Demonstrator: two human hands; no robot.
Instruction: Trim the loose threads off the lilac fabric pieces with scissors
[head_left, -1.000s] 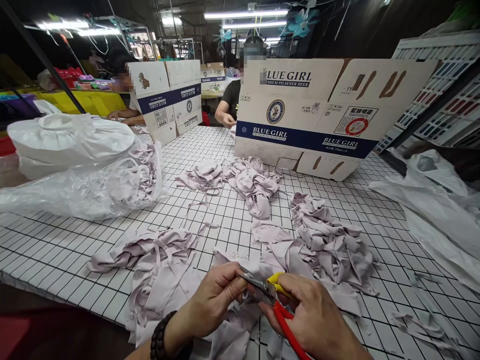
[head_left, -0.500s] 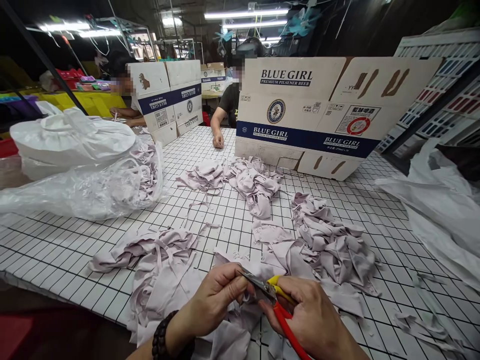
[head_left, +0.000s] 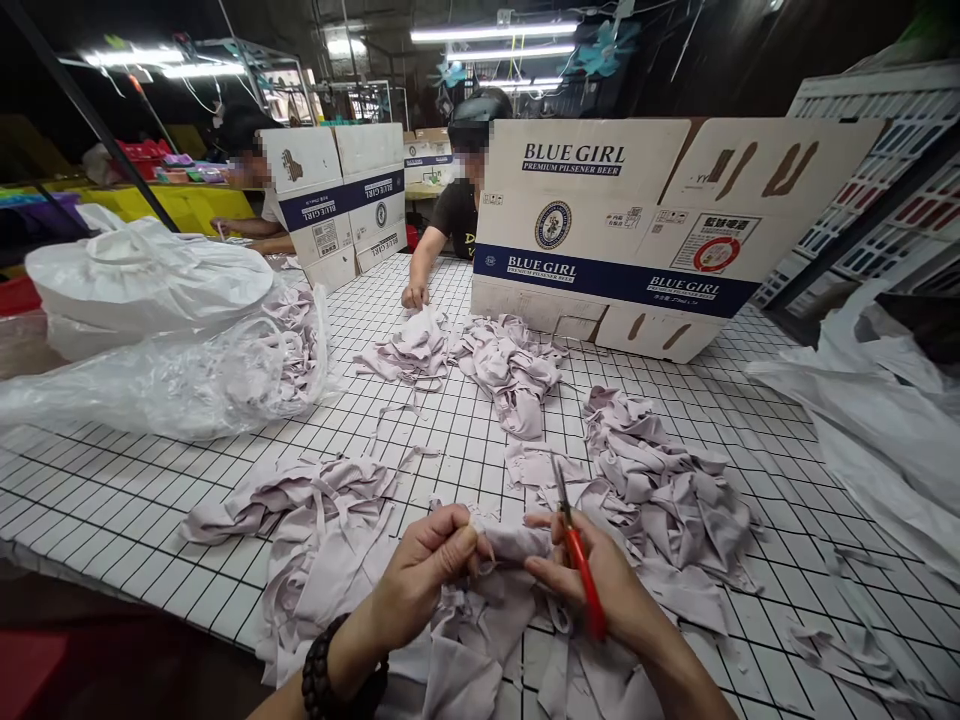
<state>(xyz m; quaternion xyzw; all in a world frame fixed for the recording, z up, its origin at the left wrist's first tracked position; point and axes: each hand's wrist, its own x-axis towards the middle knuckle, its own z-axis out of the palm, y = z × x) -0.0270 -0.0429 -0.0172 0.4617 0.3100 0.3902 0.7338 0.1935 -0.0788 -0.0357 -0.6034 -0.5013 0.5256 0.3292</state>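
Observation:
At the bottom centre my left hand [head_left: 429,575] pinches one end of a pale lilac fabric piece [head_left: 517,545]. My right hand [head_left: 600,590] grips the other end of the same piece and also holds red-handled snips [head_left: 576,545], with the blades pointing up and away. More lilac fabric [head_left: 480,660] hangs below both hands. A dark bead bracelet [head_left: 322,675] sits on my left wrist.
Lilac fabric heaps [head_left: 667,490] lie across the white gridded table [head_left: 465,420]. A Blue Girl carton [head_left: 637,230] stands behind them, with a second carton [head_left: 337,200] at the left. A clear bag of fabric [head_left: 187,370] lies left. A person's hand [head_left: 414,295] touches a far pile.
My right hand has swung the snips off the fabric so the blades now point up, and both hands hold the piece stretched between them. The far person's hand reached to a pile.

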